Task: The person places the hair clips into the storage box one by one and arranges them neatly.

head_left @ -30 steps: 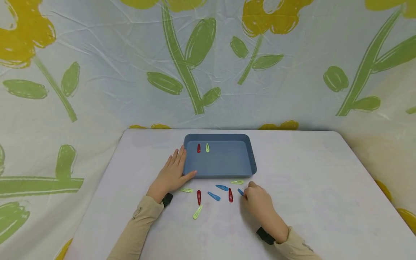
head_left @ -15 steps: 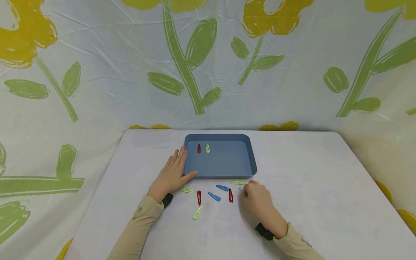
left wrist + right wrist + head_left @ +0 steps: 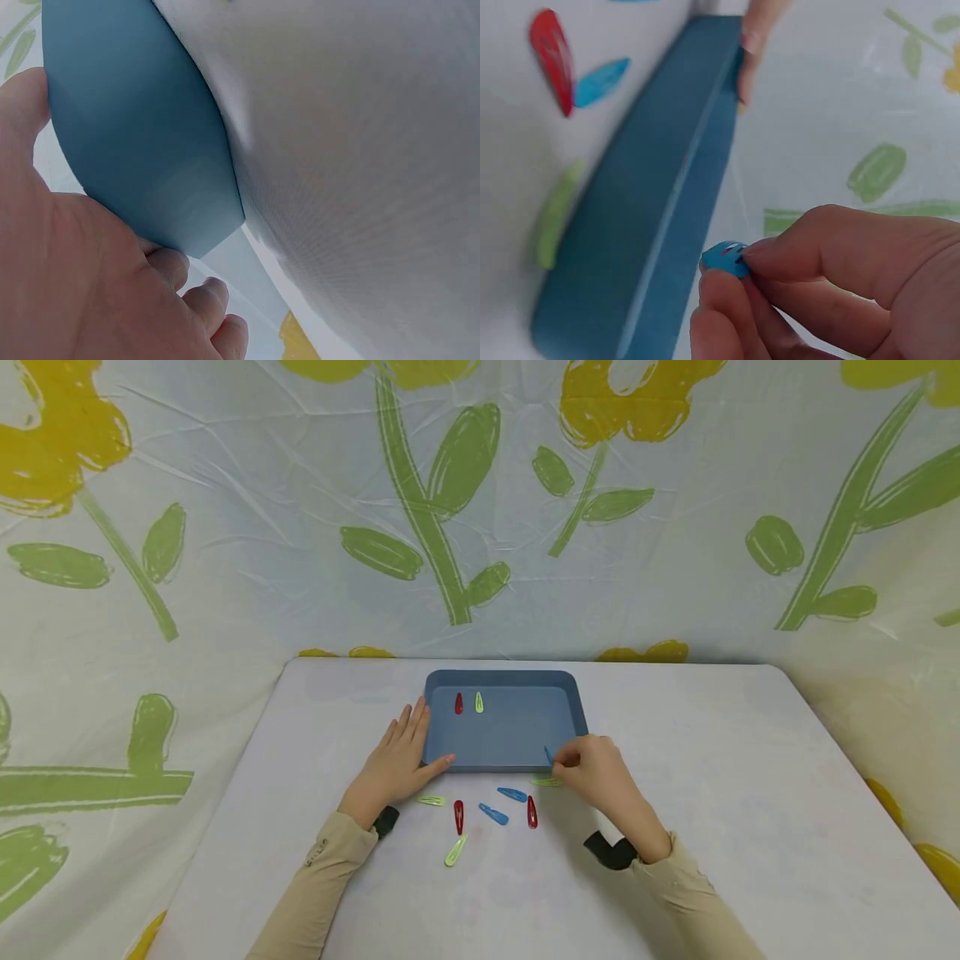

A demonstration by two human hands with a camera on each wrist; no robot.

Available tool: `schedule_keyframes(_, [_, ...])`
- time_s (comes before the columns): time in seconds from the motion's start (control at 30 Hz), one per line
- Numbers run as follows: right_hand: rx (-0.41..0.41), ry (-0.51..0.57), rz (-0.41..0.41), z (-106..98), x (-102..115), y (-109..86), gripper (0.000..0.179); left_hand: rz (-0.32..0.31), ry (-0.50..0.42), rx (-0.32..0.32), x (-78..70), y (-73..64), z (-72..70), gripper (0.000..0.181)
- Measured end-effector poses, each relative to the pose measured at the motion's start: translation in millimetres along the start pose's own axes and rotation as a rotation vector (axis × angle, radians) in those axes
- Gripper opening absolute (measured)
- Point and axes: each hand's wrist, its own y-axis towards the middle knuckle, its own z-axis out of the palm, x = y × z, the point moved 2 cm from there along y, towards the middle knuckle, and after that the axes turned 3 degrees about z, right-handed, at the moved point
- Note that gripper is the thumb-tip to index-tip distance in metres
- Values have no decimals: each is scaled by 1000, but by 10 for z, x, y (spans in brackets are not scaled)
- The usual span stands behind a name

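Note:
Between thumb and fingertips my right hand (image 3: 600,774) pinches a blue hair clip (image 3: 724,259), held over the near right edge of the blue-grey tray (image 3: 517,727). With fingers spread, my left hand (image 3: 396,760) rests against the tray's left side, its thumb along the near corner. Inside the tray lie a red hair clip (image 3: 459,703) and a light green hair clip (image 3: 479,702). On the table in front are two blue clips, a red clip (image 3: 532,812), another red clip (image 3: 459,817) and light green clips, one (image 3: 546,782) partly covered by my right hand.
The white table (image 3: 750,793) reaches well out to both sides of the tray. Behind it hangs a cloth (image 3: 300,527) printed with yellow flowers and green leaves. A black band (image 3: 611,852) is on my right wrist.
My right hand has lifted the blue hair clip from the table and moved it forward to the tray's near edge. My left hand has stayed put.

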Motion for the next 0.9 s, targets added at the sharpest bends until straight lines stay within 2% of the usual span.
schedule_keyframes(0.23, [-14, 178, 40, -157, 7, 317, 11, 9, -6, -12, 1, -2, -3, 96])
schedule_keyframes(0.43, [6, 421, 100, -161, 43, 639, 18, 8, -9, -13, 5, -4, 4, 96])
schedule_keyframes(0.7, [13, 604, 158, 34, -35, 1059, 25, 5, -6, -11, 14, 0, 12, 97])
schedule_keyframes(0.9, [57, 643, 260, 256, -163, 1292, 27, 10, -5, -9, 13, 1, 15, 97])
